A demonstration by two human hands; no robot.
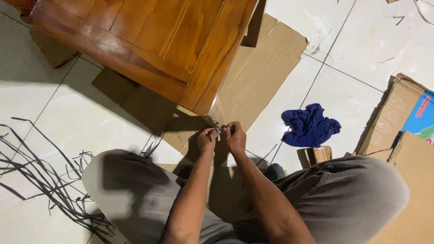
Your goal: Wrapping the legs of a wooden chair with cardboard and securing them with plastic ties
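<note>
My left hand and my right hand meet just below the corner of a glossy brown wooden furniture piece. Both pinch a small thin pale strip between their fingertips. What the strip is made of is too small to tell. I sit on the floor with my knees in grey trousers spread to either side. Flattened cardboard lies under the wooden piece and under my hands.
A crumpled blue cloth lies on the white tiled floor to the right. Several dark thin strips are scattered at the left. Cardboard boxes stand at the right edge, and a small wooden block sits near my right knee.
</note>
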